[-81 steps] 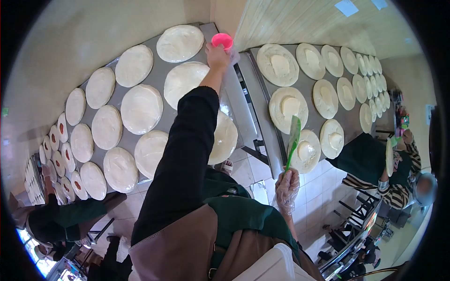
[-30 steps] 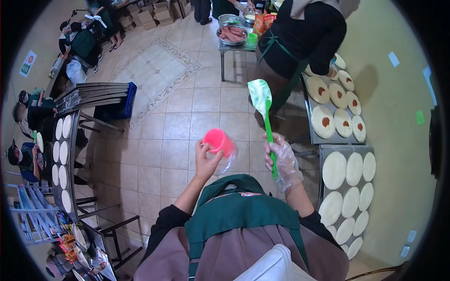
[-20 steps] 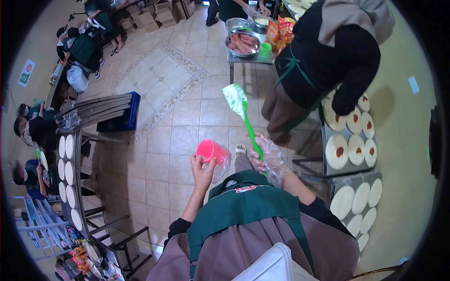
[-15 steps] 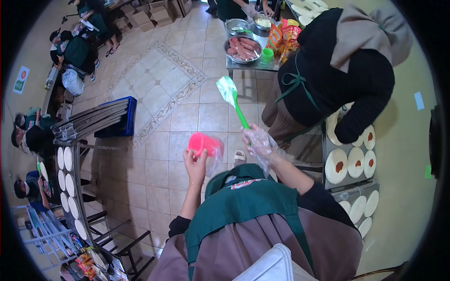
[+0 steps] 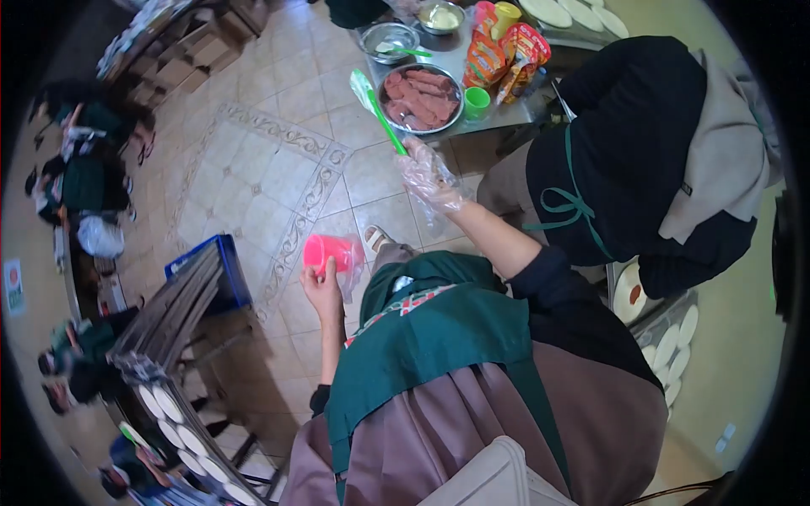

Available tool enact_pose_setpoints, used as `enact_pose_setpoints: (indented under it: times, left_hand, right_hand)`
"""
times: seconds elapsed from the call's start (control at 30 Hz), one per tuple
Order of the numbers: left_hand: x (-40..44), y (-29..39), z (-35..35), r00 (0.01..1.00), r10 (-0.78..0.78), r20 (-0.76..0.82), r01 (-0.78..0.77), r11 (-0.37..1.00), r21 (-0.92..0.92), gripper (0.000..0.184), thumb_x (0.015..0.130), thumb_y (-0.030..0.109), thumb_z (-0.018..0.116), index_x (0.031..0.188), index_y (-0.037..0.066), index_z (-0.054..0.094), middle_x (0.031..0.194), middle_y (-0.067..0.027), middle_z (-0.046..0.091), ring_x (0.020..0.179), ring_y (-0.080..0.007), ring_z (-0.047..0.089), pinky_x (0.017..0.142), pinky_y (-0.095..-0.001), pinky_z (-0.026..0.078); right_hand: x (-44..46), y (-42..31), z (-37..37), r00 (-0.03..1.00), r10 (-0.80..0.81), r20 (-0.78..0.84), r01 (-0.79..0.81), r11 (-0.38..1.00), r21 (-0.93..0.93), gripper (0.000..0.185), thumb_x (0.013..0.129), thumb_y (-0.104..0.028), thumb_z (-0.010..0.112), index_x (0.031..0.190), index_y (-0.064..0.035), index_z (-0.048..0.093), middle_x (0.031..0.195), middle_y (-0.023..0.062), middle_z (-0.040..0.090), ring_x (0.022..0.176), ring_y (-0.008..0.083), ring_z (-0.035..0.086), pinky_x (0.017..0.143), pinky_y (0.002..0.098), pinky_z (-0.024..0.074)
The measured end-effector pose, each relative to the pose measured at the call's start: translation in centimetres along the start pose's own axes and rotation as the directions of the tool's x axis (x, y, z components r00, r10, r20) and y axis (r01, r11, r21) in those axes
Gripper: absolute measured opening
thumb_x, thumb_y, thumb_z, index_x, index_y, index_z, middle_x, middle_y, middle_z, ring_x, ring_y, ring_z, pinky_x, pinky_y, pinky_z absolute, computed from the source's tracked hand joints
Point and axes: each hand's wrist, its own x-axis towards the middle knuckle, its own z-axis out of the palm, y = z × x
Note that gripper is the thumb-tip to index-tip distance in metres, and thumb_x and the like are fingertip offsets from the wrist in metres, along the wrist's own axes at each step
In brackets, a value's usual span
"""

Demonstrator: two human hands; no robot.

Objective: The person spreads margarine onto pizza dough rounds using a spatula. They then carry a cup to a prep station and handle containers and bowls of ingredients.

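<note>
My left hand (image 5: 322, 291), ungloved, grips a pink plastic cup (image 5: 332, 251) by its side, with clear plastic hanging against the cup. In a clear plastic glove, my right hand (image 5: 432, 179) is closed around the green handle of a spatula (image 5: 387, 126). White paste coats the spatula's head, which points up and away from me. Just beyond it on a metal table stands a steel bowl of pink, meat-like pieces (image 5: 422, 99). A green cup (image 5: 477, 103) is beside that bowl. Behind it sits another metal bowl (image 5: 389, 44) with a green-handled utensil in it.
Orange and red packets (image 5: 506, 63) lie on the table (image 5: 506, 120). A co-worker (image 5: 624, 160) bends over the right-hand counter, close to my right arm. Flat dough rounds (image 5: 672, 346) lie at right and lower left. A blue crate (image 5: 232, 274) stands left on the tiled floor.
My body has turned and stepped toward the metal table. My right hand has brought the spatula close to the bowl of pink pieces. Both hands keep their holds.
</note>
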Motion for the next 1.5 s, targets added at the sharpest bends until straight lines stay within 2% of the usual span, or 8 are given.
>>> enact_pose_setpoints:
  times: [0.37, 0.7, 0.77, 0.87, 0.93, 1.0, 1.33, 1.5]
  left_hand:
    - [23.1, 9.3, 6.9, 0.926, 0.162, 0.342, -0.198, 0.978, 0.071, 0.019, 0.083, 0.01, 0.07, 0.096, 0.001, 0.059, 0.108, -0.004, 0.045, 0.091, -0.0125, 0.052, 0.075, -0.0255, 0.046]
    - [26.9, 8.0, 12.8, 0.93, -0.001, 0.368, -0.045, 0.992, 0.115, 0.017, 0.082, 0.009, 0.07, 0.094, 0.002, 0.06, 0.106, -0.0035, 0.045, 0.091, -0.0127, 0.052, 0.075, -0.0247, 0.045]
    - [27.0, 9.1, 14.6, 0.917, -0.03, 0.399, -0.043, 0.984, 0.172, 0.017, 0.082, 0.009, 0.07, 0.093, 0.002, 0.06, 0.105, -0.0038, 0.044, 0.091, -0.0128, 0.052, 0.077, -0.0257, 0.045]
    - [28.1, 10.5, 17.0, 0.908, -0.039, 0.417, -0.018, 0.991, 0.132, 0.016, 0.082, 0.008, 0.07, 0.093, 0.002, 0.06, 0.107, -0.0041, 0.044, 0.092, -0.013, 0.052, 0.078, -0.0263, 0.045]
    - [29.3, 10.8, 17.8, 0.894, -0.041, 0.445, -0.018, 0.992, 0.127, 0.015, 0.081, 0.008, 0.07, 0.09, 0.004, 0.059, 0.107, -0.004, 0.043, 0.093, -0.013, 0.052, 0.078, -0.0265, 0.045]
    - [30.9, 11.0, 18.7, 0.876, -0.058, 0.479, -0.009, 0.991, 0.136, 0.015, 0.081, 0.008, 0.071, 0.086, 0.004, 0.057, 0.107, -0.0036, 0.043, 0.093, -0.013, 0.051, 0.079, -0.0262, 0.045]
    - [41.1, 13.7, 23.8, 0.668, -0.078, 0.74, -0.085, 0.98, 0.179, 0.017, 0.079, 0.006, 0.072, 0.083, 0.004, 0.056, 0.11, -0.0066, 0.044, 0.096, -0.0158, 0.052, 0.082, -0.0267, 0.044]
    - [45.7, 14.2, 25.9, 0.572, -0.047, 0.819, -0.216, 0.955, 0.205, 0.016, 0.078, 0.007, 0.072, 0.082, 0.002, 0.057, 0.11, -0.0089, 0.044, 0.098, -0.0181, 0.053, 0.083, -0.0284, 0.046]
  right_hand:
    - [18.9, 3.8, 1.9, 0.912, -0.243, -0.331, 0.095, 0.909, -0.406, 0.027, 0.079, -0.018, 0.058, 0.098, 0.0004, 0.055, 0.085, 0.028, 0.059, 0.081, 0.0421, 0.06, 0.07, 0.0486, 0.0464]
    - [34.2, 6.7, -3.0, 0.903, -0.101, -0.417, -0.193, 0.772, -0.606, 0.019, 0.076, -0.021, 0.06, 0.085, -0.0041, 0.062, 0.075, 0.0165, 0.065, 0.073, 0.0338, 0.062, 0.062, 0.0453, 0.0467]
    - [36.6, 9.0, -4.2, 0.959, -0.182, 0.218, 0.217, -0.023, -0.976, 0.016, 0.074, -0.018, 0.061, 0.081, -0.0074, 0.07, 0.073, 0.0108, 0.067, 0.072, 0.0262, 0.063, 0.059, 0.04, 0.0465]
    - [38.5, 10.0, -4.8, 0.99, -0.041, -0.137, -0.084, 0.611, -0.787, 0.028, 0.08, -0.022, 0.054, 0.097, 0.0004, 0.053, 0.08, 0.0254, 0.061, 0.076, 0.042, 0.062, 0.07, 0.0513, 0.047]
    - [39.5, 10.1, -4.9, 0.998, -0.005, -0.062, -0.06, 0.218, -0.974, 0.018, 0.078, -0.018, 0.058, 0.084, -0.0082, 0.072, 0.081, 0.0115, 0.068, 0.077, 0.0253, 0.064, 0.064, 0.0392, 0.0483]
    - [40.7, 11.4, -5.1, 0.907, 0.143, -0.395, -0.365, 0.735, -0.571, 0.028, 0.084, -0.021, 0.052, 0.099, 0.0024, 0.051, 0.083, 0.026, 0.061, 0.077, 0.0425, 0.061, 0.07, 0.0516, 0.0464]
    - [42.2, 14.2, -3.8, 0.671, 0.486, -0.56, -0.422, 0.871, 0.251, 0.035, 0.081, -0.016, 0.053, 0.114, -0.0074, 0.052, 0.088, 0.0208, 0.061, 0.085, 0.0352, 0.062, 0.074, 0.0441, 0.048]
    - [41.0, 11.9, -3.1, 0.618, 0.559, -0.554, -0.607, 0.786, 0.116, 0.041, 0.078, -0.02, 0.056, 0.116, -0.0038, 0.051, 0.081, 0.0155, 0.063, 0.069, 0.0263, 0.063, 0.061, 0.0381, 0.0494]
